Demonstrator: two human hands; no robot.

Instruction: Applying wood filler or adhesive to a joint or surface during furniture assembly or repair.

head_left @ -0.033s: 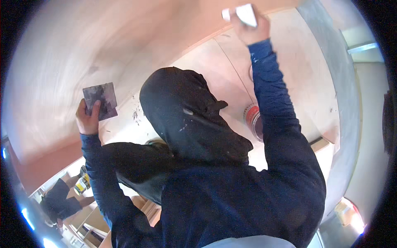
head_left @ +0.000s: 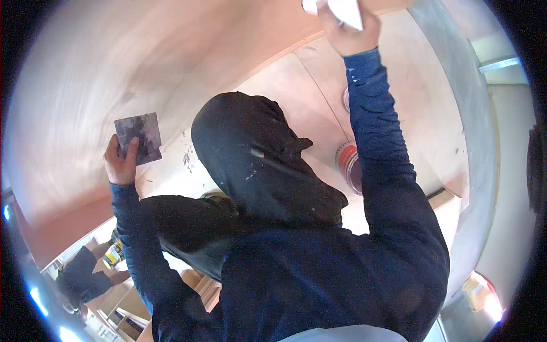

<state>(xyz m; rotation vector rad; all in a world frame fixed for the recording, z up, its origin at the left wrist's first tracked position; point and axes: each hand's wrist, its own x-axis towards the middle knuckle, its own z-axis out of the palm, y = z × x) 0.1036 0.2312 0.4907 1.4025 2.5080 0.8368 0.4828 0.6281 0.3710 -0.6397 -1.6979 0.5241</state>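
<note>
The flat, square scraper blade (head_left: 138, 138), grey and smeared with dark patches, stands up against the pale plywood wall (head_left: 114, 68) on the person's left side, its lower edge pinched in the left hand (head_left: 121, 161), whose thumb lies across the face of the blade while the other fingers close behind it. High at the top edge of the view, the right hand (head_left: 347, 31) is raised at the end of a dark blue sleeve and is wrapped shut around a white, crumpled cloth or paper wad (head_left: 341, 8), which is partly cut off by the rim. Between the two arms hangs a black hood (head_left: 256, 154), flecked with pale specks, over a dark jacket. Beyond the right sleeve, on the light wooden panel floor (head_left: 307, 91), sits an open can (head_left: 348, 165) with a red and white wall and a dark inside, partly hidden by the arm. Small dark chips (head_left: 187, 158) are scattered on the panel near the scraper. At lower left, well apart, another person (head_left: 82, 276) in dark clothes shows among light boards.
</note>
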